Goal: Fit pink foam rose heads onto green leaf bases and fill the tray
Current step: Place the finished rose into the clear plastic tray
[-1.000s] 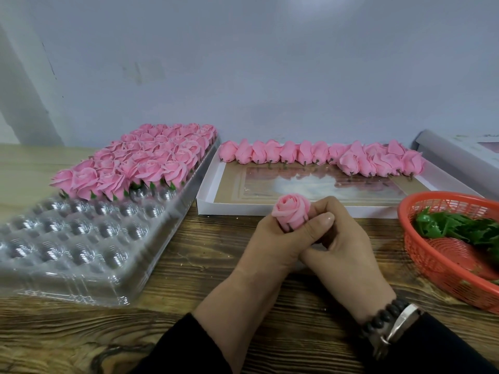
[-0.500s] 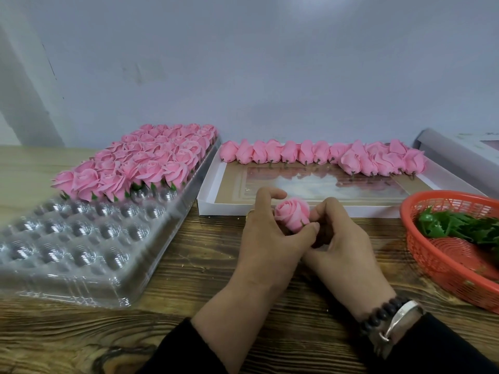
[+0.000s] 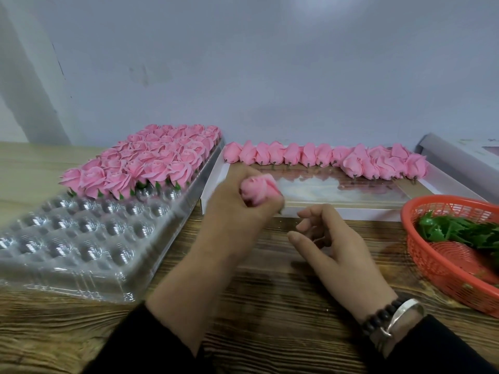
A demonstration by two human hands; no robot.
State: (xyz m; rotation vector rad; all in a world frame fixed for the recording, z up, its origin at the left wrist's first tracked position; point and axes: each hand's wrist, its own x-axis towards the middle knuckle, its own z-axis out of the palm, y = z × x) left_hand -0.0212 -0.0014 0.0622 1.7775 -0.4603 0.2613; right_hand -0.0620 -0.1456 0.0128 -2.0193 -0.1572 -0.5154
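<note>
My left hand [image 3: 237, 209] grips a pink foam rose head [image 3: 258, 190] just in front of the white box, blurred by motion. Its base is hidden in my fingers. My right hand [image 3: 334, 247] hangs above the wooden table with loosely curled fingers and holds nothing. The clear plastic tray [image 3: 89, 238] lies at the left; its far rows hold finished roses [image 3: 151, 160] with green bases, its near cups are bare. A row of loose rose heads [image 3: 324, 157] lines the back of the white box [image 3: 337, 211]. Green leaf bases [image 3: 459, 229] lie in the orange basket [image 3: 442, 271].
The wall stands close behind the tray and box. A grey-white box [image 3: 459, 155] sits at the far right, behind the basket. Bare wooden table [image 3: 270, 306] runs between the tray and the basket.
My two hands have come apart. The left hand has carried the rose up and to the left, toward the tray. The right hand has let go and stayed low.
</note>
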